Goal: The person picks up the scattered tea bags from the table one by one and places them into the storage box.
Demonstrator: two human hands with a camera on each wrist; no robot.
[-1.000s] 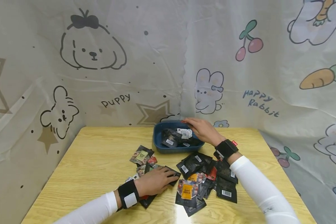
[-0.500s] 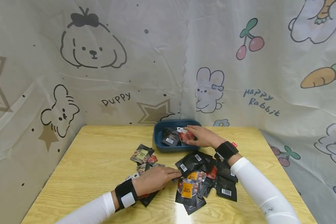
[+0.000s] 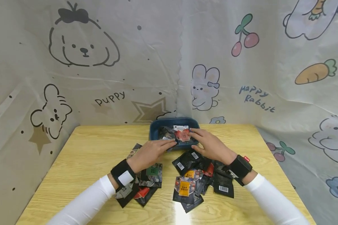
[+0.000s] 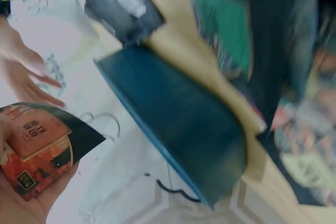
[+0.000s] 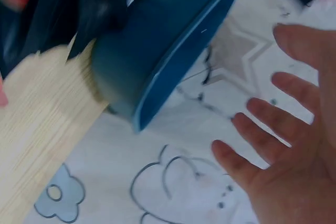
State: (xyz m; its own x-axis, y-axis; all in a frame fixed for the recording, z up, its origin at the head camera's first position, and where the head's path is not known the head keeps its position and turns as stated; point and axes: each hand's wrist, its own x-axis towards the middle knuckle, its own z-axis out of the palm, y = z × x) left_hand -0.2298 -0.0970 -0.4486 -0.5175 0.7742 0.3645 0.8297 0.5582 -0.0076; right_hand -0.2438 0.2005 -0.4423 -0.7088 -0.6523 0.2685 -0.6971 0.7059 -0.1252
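My left hand (image 3: 150,154) is over the near left edge of a blue plastic box (image 3: 153,132). In the left wrist view it grips a black sachet with a red-orange label (image 4: 37,142), mostly hidden under the hand from the head view. My right hand (image 3: 211,145) is at the box's right side, fingers spread, holding nothing. Inside the box lie a red-labelled sachet (image 3: 183,135) and dark sachets (image 3: 166,132). Below my left hand is a pile of mixed sachets, among them a green-labelled sachet (image 3: 154,172).
A second pile, right of centre, has black barcoded sachets (image 3: 223,186) and an orange-labelled sachet (image 3: 183,189). The wooden table (image 3: 93,147) meets a cartoon-printed cloth (image 3: 146,78) at the back and sides.
My left hand has lifted from the left pile up to the box, with a sachet in it. My right hand has let go of a red-labelled sachet in the box and drawn slightly back.
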